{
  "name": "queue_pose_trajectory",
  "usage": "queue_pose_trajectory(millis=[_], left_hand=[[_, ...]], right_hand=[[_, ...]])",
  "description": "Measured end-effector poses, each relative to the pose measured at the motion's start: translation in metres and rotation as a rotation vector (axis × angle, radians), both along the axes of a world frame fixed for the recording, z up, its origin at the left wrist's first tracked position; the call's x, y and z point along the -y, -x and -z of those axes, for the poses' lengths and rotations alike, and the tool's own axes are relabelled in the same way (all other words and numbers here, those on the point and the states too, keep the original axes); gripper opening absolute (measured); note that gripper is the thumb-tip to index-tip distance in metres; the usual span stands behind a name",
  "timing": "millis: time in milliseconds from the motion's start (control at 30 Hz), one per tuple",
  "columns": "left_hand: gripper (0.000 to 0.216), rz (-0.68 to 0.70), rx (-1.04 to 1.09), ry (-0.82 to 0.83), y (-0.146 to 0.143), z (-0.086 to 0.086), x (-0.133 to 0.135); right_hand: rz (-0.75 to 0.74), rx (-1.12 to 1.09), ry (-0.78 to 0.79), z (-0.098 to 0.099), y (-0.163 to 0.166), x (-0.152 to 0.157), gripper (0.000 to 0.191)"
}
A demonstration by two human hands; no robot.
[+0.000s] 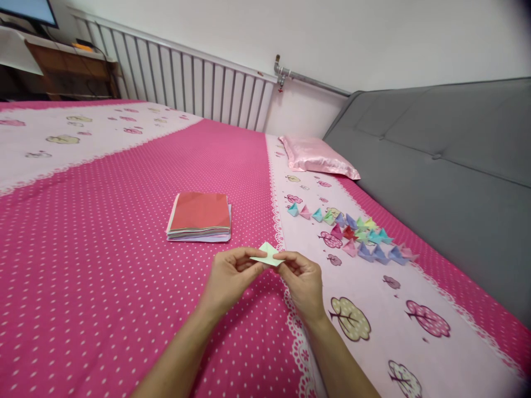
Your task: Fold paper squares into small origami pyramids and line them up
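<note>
Head: green paper (268,253) crosswise, peak up

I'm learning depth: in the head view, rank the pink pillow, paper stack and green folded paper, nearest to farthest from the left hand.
1. Green folded paper: pinched by left hand and right hand.
2. Paper stack: ahead, left.
3. Pink pillow: far ahead, right.

So the left forearm (178,351) and right forearm (340,359) are both bare, coming up from the bottom edge and angling in, kinda like an upside-down V. Left hand (228,275) and right hand (306,281) face each other, fingertips super close with just a small gap. Each one's doing a thumb-and-index pinch, and the other fingers look curled in behind, partly hidden.
</note>
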State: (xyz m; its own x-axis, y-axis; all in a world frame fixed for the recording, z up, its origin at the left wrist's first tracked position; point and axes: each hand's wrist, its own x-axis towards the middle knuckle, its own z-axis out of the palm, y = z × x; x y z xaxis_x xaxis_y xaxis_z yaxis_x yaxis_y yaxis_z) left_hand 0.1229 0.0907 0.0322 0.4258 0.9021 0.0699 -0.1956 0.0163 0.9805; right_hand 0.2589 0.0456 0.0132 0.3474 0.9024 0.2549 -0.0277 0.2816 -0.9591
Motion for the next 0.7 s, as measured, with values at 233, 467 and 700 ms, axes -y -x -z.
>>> queue_pose_trajectory(millis=[233,467,700], left_hand=[[0.016,-0.021,-0.059,-0.069,0.000,-0.004,0.001],[0.020,-0.049,-0.039,0.005,0.000,-0.006,0.003],[0.027,-0.075,0.049,0.149,-0.003,-0.004,0.005]], right_hand=[[0.066,0.089,-0.009,-0.008,0.004,0.002,0.008],[0.110,0.038,0.036,-0.011,0.011,0.007,0.010],[0.156,-0.029,0.088,-0.008,0.014,0.007,0.014]])
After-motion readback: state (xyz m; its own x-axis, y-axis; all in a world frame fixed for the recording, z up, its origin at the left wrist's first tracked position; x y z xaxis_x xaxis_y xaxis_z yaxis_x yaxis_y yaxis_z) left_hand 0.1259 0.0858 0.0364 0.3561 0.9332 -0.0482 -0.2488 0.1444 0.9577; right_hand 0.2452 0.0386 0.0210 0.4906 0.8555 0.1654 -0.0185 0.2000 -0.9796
